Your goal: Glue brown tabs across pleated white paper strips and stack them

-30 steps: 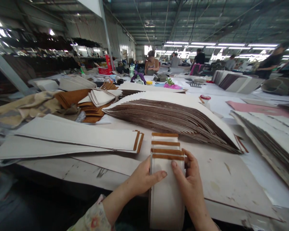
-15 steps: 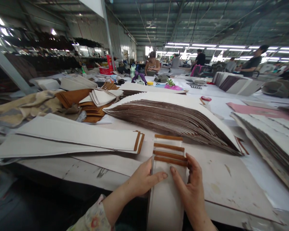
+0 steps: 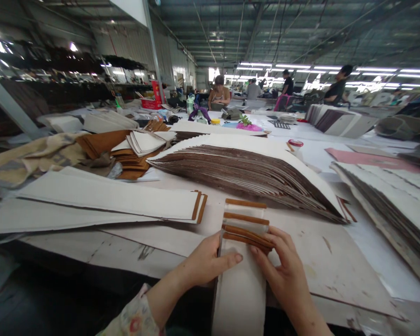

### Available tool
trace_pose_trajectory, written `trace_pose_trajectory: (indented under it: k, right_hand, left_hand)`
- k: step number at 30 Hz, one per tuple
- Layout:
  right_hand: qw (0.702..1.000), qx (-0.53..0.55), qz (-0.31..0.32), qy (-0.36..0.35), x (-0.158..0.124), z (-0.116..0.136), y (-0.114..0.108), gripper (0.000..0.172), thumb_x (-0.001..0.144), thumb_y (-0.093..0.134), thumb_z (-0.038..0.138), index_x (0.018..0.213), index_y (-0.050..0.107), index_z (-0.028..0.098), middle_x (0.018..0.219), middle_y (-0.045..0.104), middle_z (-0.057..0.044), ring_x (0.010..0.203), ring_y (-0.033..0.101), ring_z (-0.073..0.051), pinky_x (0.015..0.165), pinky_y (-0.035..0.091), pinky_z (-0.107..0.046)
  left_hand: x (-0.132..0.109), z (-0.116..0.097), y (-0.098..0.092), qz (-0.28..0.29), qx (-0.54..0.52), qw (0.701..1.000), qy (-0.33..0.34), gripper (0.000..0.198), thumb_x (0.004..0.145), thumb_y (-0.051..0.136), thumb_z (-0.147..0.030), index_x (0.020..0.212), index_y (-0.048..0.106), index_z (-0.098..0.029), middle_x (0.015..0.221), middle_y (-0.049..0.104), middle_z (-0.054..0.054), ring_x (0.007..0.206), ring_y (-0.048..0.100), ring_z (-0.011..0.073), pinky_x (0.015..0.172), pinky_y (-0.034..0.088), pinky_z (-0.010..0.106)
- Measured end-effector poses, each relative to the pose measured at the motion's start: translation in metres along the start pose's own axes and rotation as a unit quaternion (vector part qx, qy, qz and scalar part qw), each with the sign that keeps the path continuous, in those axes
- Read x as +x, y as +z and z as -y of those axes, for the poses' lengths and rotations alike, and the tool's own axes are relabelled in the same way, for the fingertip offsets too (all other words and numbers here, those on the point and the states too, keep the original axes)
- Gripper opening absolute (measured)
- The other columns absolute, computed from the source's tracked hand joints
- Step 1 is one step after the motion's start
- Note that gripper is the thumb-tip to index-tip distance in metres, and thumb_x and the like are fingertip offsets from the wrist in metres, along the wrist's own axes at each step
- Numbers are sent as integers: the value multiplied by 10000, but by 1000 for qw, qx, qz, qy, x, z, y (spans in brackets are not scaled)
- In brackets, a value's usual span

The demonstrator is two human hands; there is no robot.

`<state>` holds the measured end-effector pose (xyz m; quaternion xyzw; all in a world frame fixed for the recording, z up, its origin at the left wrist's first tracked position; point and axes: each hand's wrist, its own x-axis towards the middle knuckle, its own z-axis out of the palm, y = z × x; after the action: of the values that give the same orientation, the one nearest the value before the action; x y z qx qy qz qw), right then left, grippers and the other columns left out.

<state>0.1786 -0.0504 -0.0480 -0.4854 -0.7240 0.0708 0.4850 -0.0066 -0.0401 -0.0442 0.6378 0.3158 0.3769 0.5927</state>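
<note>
The left hand (image 3: 208, 261), thumb on top, and right hand (image 3: 283, 263), seemingly pinching an edge, held brown-banded white strips (image 3: 241, 289) over the bench (image 3: 381, 266) front. Their long axis pointed away, banded ends foremost.

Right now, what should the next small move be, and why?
Perhaps the right hand should ease the two nearest brown ends apart: they sit close together, bowed at its fingers, whereas the farther ends show wider gaps; the left hand holds the strips.
</note>
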Motion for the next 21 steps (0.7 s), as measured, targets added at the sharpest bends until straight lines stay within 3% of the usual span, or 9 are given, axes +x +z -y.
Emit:
trace_pose_trajectory:
  k: [3, 6, 11, 17, 21]
  right_hand:
    - [999, -24, -8, -39, 2, 4, -3, 119, 781, 556, 267, 890, 554, 218, 832, 590, -35, 814, 537, -178, 705, 448, -319]
    - [999, -39, -7, -27, 6, 5, -6, 102, 789, 547, 279, 861, 564, 209, 714, 588, -9, 690, 538, -157, 617, 432, -285]
    - [999, -1, -13, 45, 5, 6, -2, 116, 806, 522, 307, 833, 568, 205, 711, 590, 2, 658, 541, -136, 607, 424, -256]
    - [978, 99, -89, 162, 14, 16, 2, 191, 795, 531, 364, 903, 543, 206, 782, 604, -9, 692, 550, -140, 618, 431, -248]
    - [968, 111, -119, 190, 25, 22, 0, 230, 788, 530, 396, 898, 548, 196, 774, 599, -14, 685, 541, -144, 620, 419, -255]
  left_hand:
    - [-1, 1, 0, 7, 23, 1000, -17, 431, 780, 582, -332, 1147, 478, -132, 1115, 580, 78, 997, 538, 220, 849, 437, 309]
    - [-2, 2, -1, 9, 52, 998, -28, 431, 781, 576, -357, 1137, 481, -134, 1098, 590, 75, 950, 555, 207, 829, 442, 298]
    - [-2, -3, -2, 36, 91, 995, -22, 434, 791, 540, -394, 1140, 499, -140, 1089, 592, 67, 943, 549, 207, 824, 432, 285]
    - [-2, -12, -2, 67, 149, 987, -9, 453, 762, 537, -456, 1085, 550, -139, 1012, 600, 48, 903, 537, 205, 793, 429, 265]
    - [-3, -13, -3, 98, 190, 977, 5, 428, 729, 583, -455, 1011, 588, -133, 893, 623, 18, 793, 554, 172, 724, 430, 227]
